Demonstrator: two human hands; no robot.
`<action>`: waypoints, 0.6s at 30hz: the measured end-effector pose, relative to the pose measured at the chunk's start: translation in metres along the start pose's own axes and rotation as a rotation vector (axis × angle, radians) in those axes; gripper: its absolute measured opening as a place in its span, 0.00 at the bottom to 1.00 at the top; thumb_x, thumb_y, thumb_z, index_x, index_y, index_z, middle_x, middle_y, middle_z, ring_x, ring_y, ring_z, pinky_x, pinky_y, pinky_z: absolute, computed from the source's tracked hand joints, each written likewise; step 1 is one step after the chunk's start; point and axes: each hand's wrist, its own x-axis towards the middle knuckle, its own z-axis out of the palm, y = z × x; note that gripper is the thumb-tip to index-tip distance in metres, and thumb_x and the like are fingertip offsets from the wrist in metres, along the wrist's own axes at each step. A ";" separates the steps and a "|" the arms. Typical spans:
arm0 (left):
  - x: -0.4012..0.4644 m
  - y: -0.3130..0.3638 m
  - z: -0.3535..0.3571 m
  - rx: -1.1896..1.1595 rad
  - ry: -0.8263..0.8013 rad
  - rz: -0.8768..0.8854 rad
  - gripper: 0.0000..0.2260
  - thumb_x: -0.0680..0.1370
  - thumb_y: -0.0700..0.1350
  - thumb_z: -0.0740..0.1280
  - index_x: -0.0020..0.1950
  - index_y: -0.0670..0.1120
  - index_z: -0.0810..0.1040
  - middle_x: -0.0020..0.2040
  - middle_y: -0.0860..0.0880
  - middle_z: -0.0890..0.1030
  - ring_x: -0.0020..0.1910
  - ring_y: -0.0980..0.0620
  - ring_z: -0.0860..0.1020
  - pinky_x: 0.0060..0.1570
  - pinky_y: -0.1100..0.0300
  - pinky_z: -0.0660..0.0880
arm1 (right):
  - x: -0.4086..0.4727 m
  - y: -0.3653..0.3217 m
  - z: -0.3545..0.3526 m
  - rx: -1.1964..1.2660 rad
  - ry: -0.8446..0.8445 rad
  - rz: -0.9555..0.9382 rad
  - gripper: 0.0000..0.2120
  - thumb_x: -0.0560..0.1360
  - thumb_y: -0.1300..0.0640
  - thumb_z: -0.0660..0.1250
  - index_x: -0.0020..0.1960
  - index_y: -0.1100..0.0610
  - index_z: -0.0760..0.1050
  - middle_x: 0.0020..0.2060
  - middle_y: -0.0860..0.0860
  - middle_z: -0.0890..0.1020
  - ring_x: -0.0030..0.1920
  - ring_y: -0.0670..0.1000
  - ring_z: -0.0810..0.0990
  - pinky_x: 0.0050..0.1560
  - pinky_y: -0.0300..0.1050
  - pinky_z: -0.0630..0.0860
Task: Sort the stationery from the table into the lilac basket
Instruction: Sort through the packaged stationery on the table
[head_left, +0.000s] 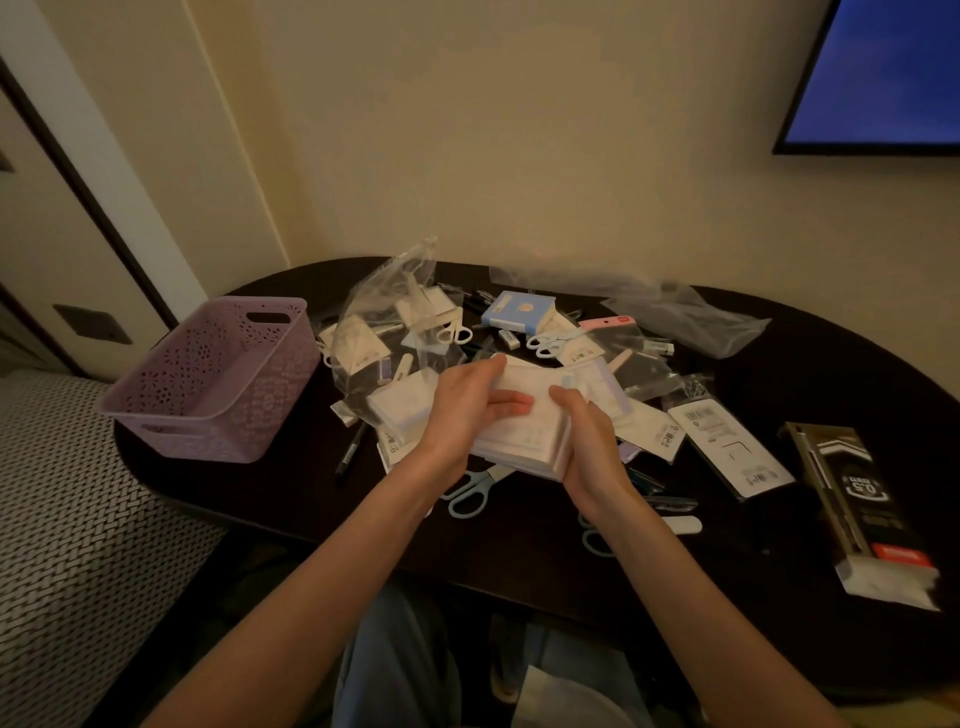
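Above the dark table (519, 545), both hands, left (470, 402) and right (592, 441), grip a white packet stack (524, 436) between them.

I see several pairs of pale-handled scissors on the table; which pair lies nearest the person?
The scissors under the right forearm, near the table's front edge. The pair below the held stack sits further back, and the two pairs behind the hands further still.

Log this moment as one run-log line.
left hand: holds white packet stack | right hand: holds stack | lilac basket: empty | stage: gathering
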 end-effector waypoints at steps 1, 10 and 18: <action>-0.002 -0.001 -0.003 0.036 -0.028 0.018 0.06 0.81 0.41 0.61 0.48 0.39 0.76 0.48 0.43 0.80 0.39 0.48 0.83 0.46 0.58 0.81 | 0.001 0.000 -0.001 -0.001 0.022 0.017 0.20 0.75 0.51 0.65 0.65 0.55 0.71 0.56 0.57 0.81 0.54 0.56 0.81 0.52 0.54 0.80; 0.003 0.007 -0.077 0.581 0.352 0.740 0.05 0.78 0.38 0.65 0.52 0.42 0.80 0.46 0.47 0.82 0.38 0.56 0.80 0.39 0.67 0.78 | -0.004 -0.010 -0.004 0.145 0.017 0.119 0.17 0.72 0.53 0.70 0.59 0.53 0.74 0.54 0.56 0.83 0.54 0.58 0.82 0.56 0.59 0.78; 0.057 0.002 -0.145 1.055 0.619 0.354 0.34 0.68 0.47 0.77 0.68 0.38 0.66 0.65 0.37 0.68 0.65 0.39 0.67 0.63 0.49 0.68 | -0.015 -0.023 0.017 0.085 -0.049 -0.009 0.14 0.72 0.58 0.71 0.56 0.51 0.74 0.52 0.54 0.84 0.52 0.55 0.83 0.50 0.54 0.81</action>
